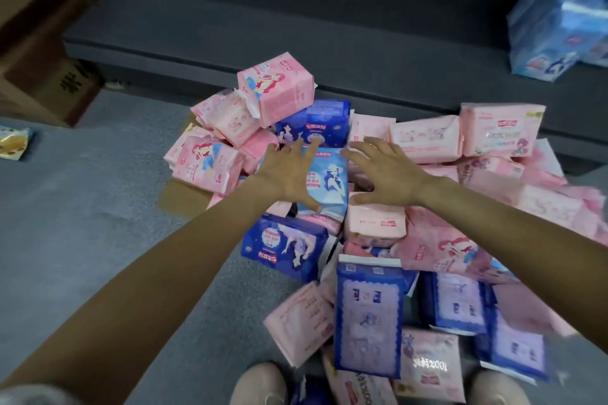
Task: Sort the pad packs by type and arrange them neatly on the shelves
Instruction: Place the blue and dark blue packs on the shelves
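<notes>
Far left of the left hand: brown cardboard cartons (49,52) stacked against the wall, and a small gold-and-blue foil packet (14,141) lying on the grey carpet (98,207).

Left hand (289,174): fingers spread wide and straight, holding nothing, palm down on the left edge of a light-blue plastic pad pack (329,184). Just left of this hand, a cluster of pink pad packs with a cartoon girl print (210,161); beyond its fingertips, a dark-blue pad pack (316,125) with another pink pack (276,92) perched on top.

Right hand (385,171): also spread wide, gripping nothing, hovering at the light-blue pack's right edge; contact not clear. Under its thumb, a pale pink pad pack (375,223). To its right, more pale pink packs (500,131) heaped on the floor.

Nearer the person than both hands: dark-blue packs with lilac panels (368,316), some blurred.

Far right, beyond the right hand: light-blue packs (556,26) standing on the dark grey low shelf (296,26).
</notes>
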### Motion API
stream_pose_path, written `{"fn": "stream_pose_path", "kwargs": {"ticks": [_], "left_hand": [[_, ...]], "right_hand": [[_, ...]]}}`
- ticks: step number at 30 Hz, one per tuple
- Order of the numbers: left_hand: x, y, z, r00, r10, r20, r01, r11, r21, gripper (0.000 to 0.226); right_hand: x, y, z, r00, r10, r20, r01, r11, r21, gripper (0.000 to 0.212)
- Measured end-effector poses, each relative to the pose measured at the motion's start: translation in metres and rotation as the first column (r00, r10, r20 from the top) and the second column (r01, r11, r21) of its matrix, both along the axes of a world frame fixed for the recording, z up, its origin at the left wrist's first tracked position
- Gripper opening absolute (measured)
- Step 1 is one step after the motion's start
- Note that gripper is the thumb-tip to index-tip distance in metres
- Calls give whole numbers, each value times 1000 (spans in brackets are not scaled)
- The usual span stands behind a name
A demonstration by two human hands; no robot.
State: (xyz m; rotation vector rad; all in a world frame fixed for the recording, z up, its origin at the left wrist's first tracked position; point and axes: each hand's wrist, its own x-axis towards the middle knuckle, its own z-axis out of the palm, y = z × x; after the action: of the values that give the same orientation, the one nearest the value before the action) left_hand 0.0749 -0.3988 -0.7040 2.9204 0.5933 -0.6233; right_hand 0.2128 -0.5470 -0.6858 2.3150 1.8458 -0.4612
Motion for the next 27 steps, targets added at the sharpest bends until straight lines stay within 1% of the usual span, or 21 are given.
{"fn": "stream_pose_path", "kwargs": {"ticks": [2,4,6,8,10,12,14,16,17,19,21,22,23,25,27], "left_hand": [[3,0,-3,1000,-16,0,16,1000,11,130],[0,0,-7,998,-27,54,26,999,35,129],[-5,-2,-8,988,-23,152,19,1000,24,126],[-13,-4,-7,955,-13,297,21,1000,-22,123],[-21,-7,-3,877,-59,477,82,996,-27,117],[-28,-10,6,773,-137,619,166,986,11,112],[-28,-15,21,698,-227,679,249,966,68,109],[-16,-24,43,647,-299,701,305,945,121,108],[-6,-29,55,633,-316,707,327,936,126,105],[19,-38,78,622,-333,709,388,917,91,98],[51,-48,99,624,-309,718,440,898,4,96],[64,-52,107,632,-262,729,438,897,-57,92],[83,-60,118,638,-206,742,417,902,-108,86],[122,-73,133,636,-113,763,358,919,-163,67],[164,-86,139,640,-63,766,309,934,-181,48]], "right_hand": [[4,8,-7,997,-26,-72,25,999,-20,105],[2,14,-12,991,-43,-125,38,998,-43,115],[-3,16,-16,990,-36,-137,32,999,-33,120],[-4,14,-17,979,-61,-195,75,995,63,118],[0,11,-10,930,-104,-352,180,965,191,107],[7,5,5,819,-106,-564,303,915,267,85],[15,-3,25,701,-79,-709,372,888,269,63],[26,-18,49,594,-64,-802,432,866,251,59],[33,-27,61,583,-70,-809,463,847,260,60],[51,-45,83,622,-95,-777,516,796,316,68],[74,-71,104,656,-140,-741,554,756,348,86],[85,-84,112,685,-165,-710,552,754,357,93],[100,-101,121,734,-192,-652,537,752,383,96],[130,-134,138,848,-227,-479,468,746,474,91],[163,-165,151,917,-256,-306,391,729,561,83]]}}
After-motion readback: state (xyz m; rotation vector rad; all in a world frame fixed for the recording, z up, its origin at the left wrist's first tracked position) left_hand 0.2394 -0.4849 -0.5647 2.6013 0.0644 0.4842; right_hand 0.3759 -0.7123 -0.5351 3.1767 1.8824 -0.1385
